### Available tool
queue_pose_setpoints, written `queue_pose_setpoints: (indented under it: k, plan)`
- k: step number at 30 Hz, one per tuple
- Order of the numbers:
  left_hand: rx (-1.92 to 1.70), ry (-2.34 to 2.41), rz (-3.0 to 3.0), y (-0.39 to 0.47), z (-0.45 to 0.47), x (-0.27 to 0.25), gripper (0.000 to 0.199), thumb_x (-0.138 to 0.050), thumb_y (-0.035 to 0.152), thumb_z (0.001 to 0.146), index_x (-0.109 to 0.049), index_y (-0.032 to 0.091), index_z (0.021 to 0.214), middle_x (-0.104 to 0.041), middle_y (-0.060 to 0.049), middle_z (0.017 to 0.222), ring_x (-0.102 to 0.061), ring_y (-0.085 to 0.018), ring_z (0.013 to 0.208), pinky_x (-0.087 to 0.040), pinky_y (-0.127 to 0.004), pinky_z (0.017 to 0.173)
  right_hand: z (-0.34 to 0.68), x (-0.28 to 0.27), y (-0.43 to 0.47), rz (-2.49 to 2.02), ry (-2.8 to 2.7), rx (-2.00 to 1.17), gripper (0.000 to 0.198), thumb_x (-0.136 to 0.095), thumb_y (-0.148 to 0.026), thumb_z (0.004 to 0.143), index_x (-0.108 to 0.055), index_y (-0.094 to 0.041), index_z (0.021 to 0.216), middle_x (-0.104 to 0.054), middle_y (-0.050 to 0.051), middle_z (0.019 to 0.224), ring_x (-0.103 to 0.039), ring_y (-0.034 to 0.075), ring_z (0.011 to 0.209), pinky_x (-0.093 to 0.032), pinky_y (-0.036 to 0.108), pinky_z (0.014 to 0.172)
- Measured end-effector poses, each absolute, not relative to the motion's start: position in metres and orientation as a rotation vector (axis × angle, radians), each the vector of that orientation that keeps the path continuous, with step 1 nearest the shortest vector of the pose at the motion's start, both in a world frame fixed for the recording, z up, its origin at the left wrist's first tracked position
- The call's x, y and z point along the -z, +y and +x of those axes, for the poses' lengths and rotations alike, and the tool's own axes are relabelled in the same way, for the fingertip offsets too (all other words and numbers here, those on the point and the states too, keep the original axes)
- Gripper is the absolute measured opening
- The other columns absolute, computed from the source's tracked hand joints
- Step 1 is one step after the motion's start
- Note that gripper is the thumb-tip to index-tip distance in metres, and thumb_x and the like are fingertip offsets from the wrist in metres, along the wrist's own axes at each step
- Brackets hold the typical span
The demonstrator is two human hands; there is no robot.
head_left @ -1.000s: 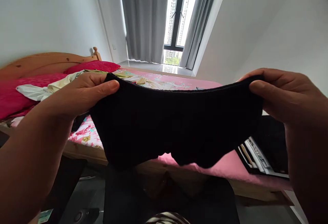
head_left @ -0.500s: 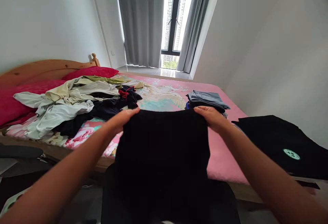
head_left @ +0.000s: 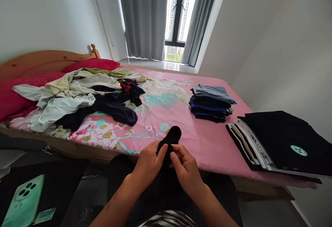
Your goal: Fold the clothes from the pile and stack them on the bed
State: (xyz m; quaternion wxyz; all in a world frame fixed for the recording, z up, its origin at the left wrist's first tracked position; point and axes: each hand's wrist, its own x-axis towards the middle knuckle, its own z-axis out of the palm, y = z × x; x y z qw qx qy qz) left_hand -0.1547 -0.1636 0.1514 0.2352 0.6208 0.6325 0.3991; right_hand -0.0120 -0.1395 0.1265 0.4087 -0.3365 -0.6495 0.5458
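Note:
Both hands are closed on a black garment (head_left: 173, 135), which is bunched into a narrow bundle over my lap. My left hand (head_left: 149, 159) wraps its fingers round the bundle from the left, thumb on top. With thumb and fingertips my right hand (head_left: 185, 164) pinches the cloth from the right, touching the left hand. A rounded, gathered end sticks up beyond the fingers; the lower part is lost against dark surroundings, so its kind cannot be made out.
Loose clothes (head_left: 64, 99) are heaped at the left of the bed (head_left: 181, 137). To the right stand folded blue and grey clothes (head_left: 212, 106) and folded shirts (head_left: 280, 133), black on top. A green phone (head_left: 24, 199) and a card (head_left: 45, 216) lie at lower left.
The black garment was held up spread wide between my hands. Now it is gathered into a bundle, lower and nearer, with my hands together.

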Motion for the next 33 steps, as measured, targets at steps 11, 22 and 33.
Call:
queue_pose_setpoints:
  k: [11, 22, 33]
  plan:
    - [-1.019, 1.575, 1.606, -0.171, -0.164, -0.159, 0.021, -0.042, 0.031, 0.089, -0.058, 0.017, 0.092, -0.064, -0.002, 0.090, -0.055, -0.018, 0.083, -0.043, -0.028, 0.075, 0.025, -0.141, -0.125, -0.816, -2.008, -0.607, 0.032, -0.046, -0.010, 0.081, -0.059, -0.022, 0.108, -0.051, 0.009, 0.110, -0.049, 0.021, 0.107, -0.045, 0.040, 0.093]
    - [-0.807, 1.466, 1.794, -0.156, -0.197, -0.199, 0.016, -0.049, 0.028, 0.084, -0.060, 0.017, 0.085, -0.061, 0.002, 0.080, -0.053, -0.014, 0.074, -0.041, -0.023, 0.066, 0.055, -0.200, -0.052, -0.408, -2.714, -0.339, 0.014, -0.063, -0.031, 0.081, -0.064, -0.020, 0.090, -0.055, 0.007, 0.125, -0.039, 0.025, 0.129, -0.035, 0.043, 0.107]
    - [-1.004, 1.464, 1.843, -0.100, -0.234, -0.275, 0.034, -0.058, 0.047, 0.080, -0.061, 0.017, 0.096, -0.054, 0.002, 0.068, -0.051, -0.009, 0.055, -0.043, -0.018, 0.044, 0.032, -0.333, -0.017, -0.542, -2.764, -0.055, 0.026, -0.060, -0.041, 0.083, -0.065, -0.016, 0.077, -0.063, 0.003, 0.079, -0.055, 0.013, 0.072, -0.040, 0.026, 0.065]
